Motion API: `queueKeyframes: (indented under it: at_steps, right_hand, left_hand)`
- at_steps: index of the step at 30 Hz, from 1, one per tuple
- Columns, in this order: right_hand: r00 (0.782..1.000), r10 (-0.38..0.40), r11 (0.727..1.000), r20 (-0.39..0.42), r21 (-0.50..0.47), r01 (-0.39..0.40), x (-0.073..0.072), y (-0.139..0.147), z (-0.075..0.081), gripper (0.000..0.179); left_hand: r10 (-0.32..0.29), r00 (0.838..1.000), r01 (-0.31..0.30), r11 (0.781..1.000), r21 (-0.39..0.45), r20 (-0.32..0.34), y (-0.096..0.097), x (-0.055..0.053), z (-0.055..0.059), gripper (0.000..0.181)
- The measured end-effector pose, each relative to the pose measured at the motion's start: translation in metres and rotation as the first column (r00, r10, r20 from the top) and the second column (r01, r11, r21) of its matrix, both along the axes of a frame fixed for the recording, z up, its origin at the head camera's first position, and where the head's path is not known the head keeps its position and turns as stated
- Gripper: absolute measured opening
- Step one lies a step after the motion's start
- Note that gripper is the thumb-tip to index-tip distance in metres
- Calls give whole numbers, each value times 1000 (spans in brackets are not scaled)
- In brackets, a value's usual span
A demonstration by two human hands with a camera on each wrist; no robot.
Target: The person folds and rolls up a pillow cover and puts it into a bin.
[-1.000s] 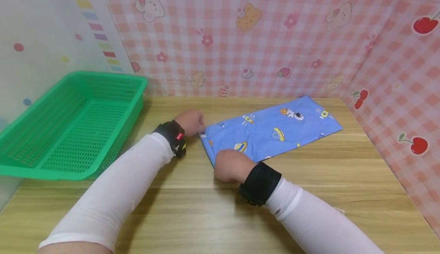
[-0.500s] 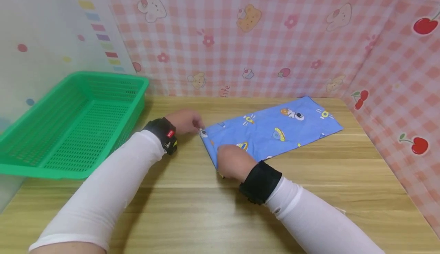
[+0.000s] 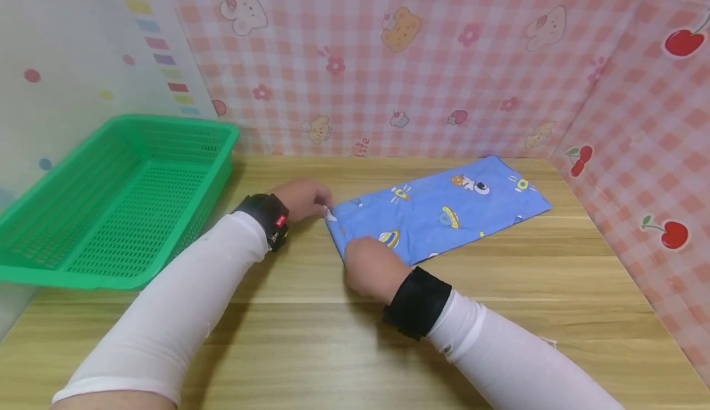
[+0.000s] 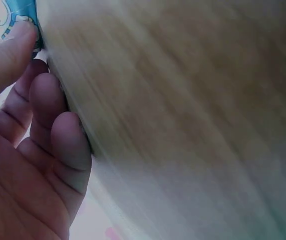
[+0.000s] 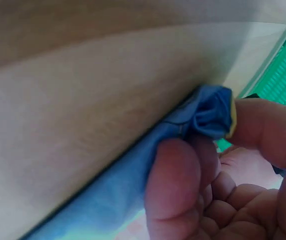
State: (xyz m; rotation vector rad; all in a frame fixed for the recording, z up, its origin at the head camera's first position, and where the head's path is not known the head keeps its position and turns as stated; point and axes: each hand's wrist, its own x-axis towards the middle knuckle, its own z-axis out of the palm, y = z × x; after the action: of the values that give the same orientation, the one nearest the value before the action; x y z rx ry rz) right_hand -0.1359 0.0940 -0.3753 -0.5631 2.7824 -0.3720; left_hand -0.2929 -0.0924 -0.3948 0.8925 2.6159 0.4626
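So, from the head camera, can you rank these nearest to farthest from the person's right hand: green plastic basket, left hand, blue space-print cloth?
1. Blue space-print cloth: pinched in the right hand.
2. Left hand: to its left, at the cloth's corner.
3. Green plastic basket: farther left, past the left hand.

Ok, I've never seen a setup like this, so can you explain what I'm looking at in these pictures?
There's no machine here, just a person's bare left hand and right hand, below black wristbands and white sleeves. The wide view comes from a camera worn on the head, looking down. The two close-ups come from cameras on the wrists, one for each hand.

On the wood-grain tabletop lies a folded blue space-print cloth, with a green plastic basket to its left. Both hands work at the cloth's left end: the left pinches the far corner, the right holds the near one, which looks bunched or rolled.
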Motion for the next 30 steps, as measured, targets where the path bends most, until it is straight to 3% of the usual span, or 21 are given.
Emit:
queueKeyframes:
  at_steps: [5, 12, 17, 23, 26, 30]
  right_hand:
    - [999, -5, 1000, 46, 22, 4, -3, 2, 2, 18]
    - [973, -121, 993, 195, 19, 120, -11, 7, 3, 18]
    - [963, -134, 991, 235, 21, 133, -15, 9, 1, 19]
    - [964, -126, 992, 232, 20, 125, -18, 9, -1, 20]
    - [963, -134, 991, 234, 18, 133, -19, 10, -1, 21]
    - [959, -148, 989, 241, 23, 147, -20, 10, 1, 19]
  left_hand:
    - [-20, 1000, 20, 1000, -2, 22, 0, 2, 7, 14]
    - [52, 999, -51, 996, -76, 13, 9, 0, 4, 19]
    - [74, 997, -75, 997, -37, -16, 13, 4, 4, 13]
    - [3, 1000, -2, 1000, 27, -31, 5, 8, 9, 10]
    - [-46, 999, 45, 998, 38, 24, -3, 2, 8, 4]
    - [-52, 996, 52, 999, 13, 65, -6, 0, 6, 19]
